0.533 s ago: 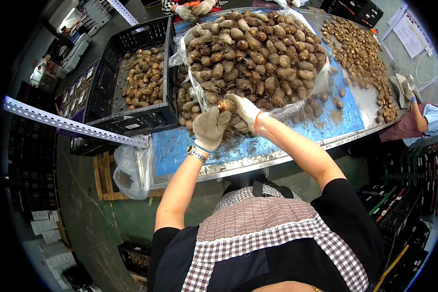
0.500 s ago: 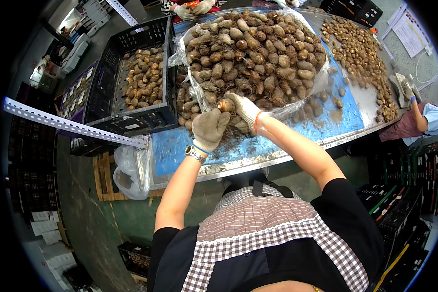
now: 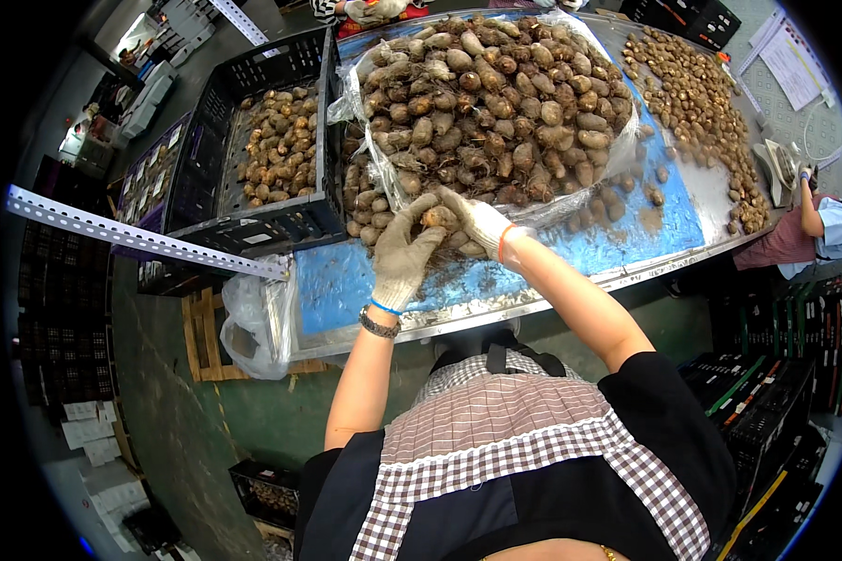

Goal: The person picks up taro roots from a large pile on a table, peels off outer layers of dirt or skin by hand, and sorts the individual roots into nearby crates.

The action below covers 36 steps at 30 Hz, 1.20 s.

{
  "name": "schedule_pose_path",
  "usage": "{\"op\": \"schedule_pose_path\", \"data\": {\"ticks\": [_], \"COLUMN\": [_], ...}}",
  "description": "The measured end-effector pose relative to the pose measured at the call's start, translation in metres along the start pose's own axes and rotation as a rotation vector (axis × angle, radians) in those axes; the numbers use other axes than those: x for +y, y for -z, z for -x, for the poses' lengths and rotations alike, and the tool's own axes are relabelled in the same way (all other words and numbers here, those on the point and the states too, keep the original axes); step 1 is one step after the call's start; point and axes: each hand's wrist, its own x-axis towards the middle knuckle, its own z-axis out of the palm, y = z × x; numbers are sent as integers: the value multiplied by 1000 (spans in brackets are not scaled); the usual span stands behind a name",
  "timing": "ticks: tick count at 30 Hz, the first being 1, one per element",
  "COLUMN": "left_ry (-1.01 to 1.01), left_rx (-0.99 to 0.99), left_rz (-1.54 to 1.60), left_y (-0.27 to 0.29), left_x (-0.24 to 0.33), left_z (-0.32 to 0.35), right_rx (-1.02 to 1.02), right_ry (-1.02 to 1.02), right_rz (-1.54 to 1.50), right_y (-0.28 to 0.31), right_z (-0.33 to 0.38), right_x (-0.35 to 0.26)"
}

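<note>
In a knitted work glove, my left hand (image 3: 400, 257) cups a small brown taro corm (image 3: 439, 220) between thumb and fingers. My gloved right hand (image 3: 480, 226) closes on the same corm from the other side, its fingertips at the top. Just beyond my hands rises a large heap of hairy, soil-covered taro corms (image 3: 496, 112) on a clear plastic sheet (image 3: 380, 166). Smaller loose corms (image 3: 370, 213) lie beside my left hand, against the crate. Partly hidden under my right hand are more corms and dark root scraps.
A black plastic crate (image 3: 271, 222) of corms stands left of the heap. Blue sheeting (image 3: 332, 297) covers the metal table. More small corms (image 3: 697, 103) spread at the right, near a co-worker (image 3: 809, 229). Another person's gloved hands (image 3: 374, 11) show at the far edge. A perforated metal bar (image 3: 140, 238) crosses the left.
My left hand has turned and closed around the corm, its thumb now along the near side. My right hand has shifted slightly right and down. The view has moved a little.
</note>
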Motion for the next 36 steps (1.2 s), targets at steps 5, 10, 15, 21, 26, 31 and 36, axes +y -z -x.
{"op": "schedule_pose_path", "data": {"ticks": [5, 10, 15, 21, 26, 31, 36], "left_ry": [-15, 98, -90, -253, -155, -123, -134], "left_rx": [193, 244, 412, 383, 291, 254, 183], "left_rz": [61, 59, -20, -390, 103, -18, -118], "left_y": [5, -17, -41, -44, -37, -29, -35], "left_x": [-11, 10, 20, 2, 13, 6, 10], "left_z": [-2, 4, 13, 23, 17, 21, 27], "right_rx": [254, 361, 326, 446, 298, 377, 369], "right_ry": [498, 979, 977, 817, 823, 852, 604], "right_rz": [736, 694, 405, 291, 305, 486, 396], "right_y": [-24, -25, -36, -25, -13, -25, 6], "right_z": [19, 21, 19, 8, 23, 26, -2], "right_x": [11, 26, 31, 25, 18, 19, 19]}}
